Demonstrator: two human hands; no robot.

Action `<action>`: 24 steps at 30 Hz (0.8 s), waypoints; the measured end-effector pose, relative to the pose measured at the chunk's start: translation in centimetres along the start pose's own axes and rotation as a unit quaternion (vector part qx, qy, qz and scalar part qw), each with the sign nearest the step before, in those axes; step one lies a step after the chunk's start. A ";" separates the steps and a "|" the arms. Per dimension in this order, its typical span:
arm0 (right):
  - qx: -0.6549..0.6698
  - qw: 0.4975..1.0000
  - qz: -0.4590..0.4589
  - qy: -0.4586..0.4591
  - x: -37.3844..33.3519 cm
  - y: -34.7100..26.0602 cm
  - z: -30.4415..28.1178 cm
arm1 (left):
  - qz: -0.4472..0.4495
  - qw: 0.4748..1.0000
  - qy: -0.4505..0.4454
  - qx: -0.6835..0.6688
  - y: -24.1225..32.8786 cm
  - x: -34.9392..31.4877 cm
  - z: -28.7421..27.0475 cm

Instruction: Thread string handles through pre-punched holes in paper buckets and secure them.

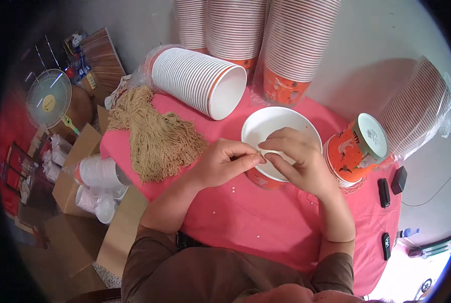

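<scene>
Over the near left rim of a white-lined paper bucket [281,118] with an orange outside, both hands meet fingertip to fingertip. My left hand [230,161] is closed in a pinch, thumb against forefinger. My right hand [304,161] also pinches, its thumb and forefinger curled close to the left fingertips. Whatever lies between them is too small to name. Left of the hands lies a thick bundle of tan strings [160,136]. Several tiny white bits [233,190] are scattered on the pink tablecloth [266,217] near me.
A nested stack of buckets [195,76] lies on its side at the back; tall stacks [296,40] stand behind. On the right are upturned orange buckets [344,156], a plastic-wrapped stack [412,111] and small black objects [383,193]. Cardboard boxes [79,242] and a fan [48,91] stand left.
</scene>
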State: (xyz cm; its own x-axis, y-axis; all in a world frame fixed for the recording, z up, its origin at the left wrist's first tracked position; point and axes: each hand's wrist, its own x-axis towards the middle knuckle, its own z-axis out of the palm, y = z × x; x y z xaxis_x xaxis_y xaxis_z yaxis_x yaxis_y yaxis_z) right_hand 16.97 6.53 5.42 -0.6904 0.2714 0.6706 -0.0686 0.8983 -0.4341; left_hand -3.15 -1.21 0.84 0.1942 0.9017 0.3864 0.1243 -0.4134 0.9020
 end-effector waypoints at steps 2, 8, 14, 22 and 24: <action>-0.024 1.000 -0.018 -0.005 0.1 0.0 0.2 | -0.004 1.000 -0.001 -0.004 0.1 0.0 0.0; -0.086 0.995 -0.057 -0.004 -0.2 0.6 0.5 | -0.005 1.000 0.000 0.025 0.4 0.1 0.1; -0.098 0.994 -0.051 0.002 0.3 -0.2 0.0 | -0.025 1.000 0.005 0.004 -0.5 -0.1 0.0; -0.074 0.996 0.040 0.016 -0.5 0.4 -2.0 | -0.055 0.995 0.072 -0.043 -0.3 0.1 -0.1; -0.081 0.996 0.022 0.015 -0.3 0.2 -1.7 | -0.054 0.995 0.064 -0.063 -0.7 0.1 0.1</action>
State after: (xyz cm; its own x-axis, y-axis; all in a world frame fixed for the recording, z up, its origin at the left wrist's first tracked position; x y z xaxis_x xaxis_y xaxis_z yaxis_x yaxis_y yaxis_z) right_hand 18.41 7.23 6.13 -0.6688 0.3189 0.6716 0.0795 0.9289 -0.3618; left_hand -3.15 -0.83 0.24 0.0608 0.9518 0.3008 0.0127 -0.3020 0.9532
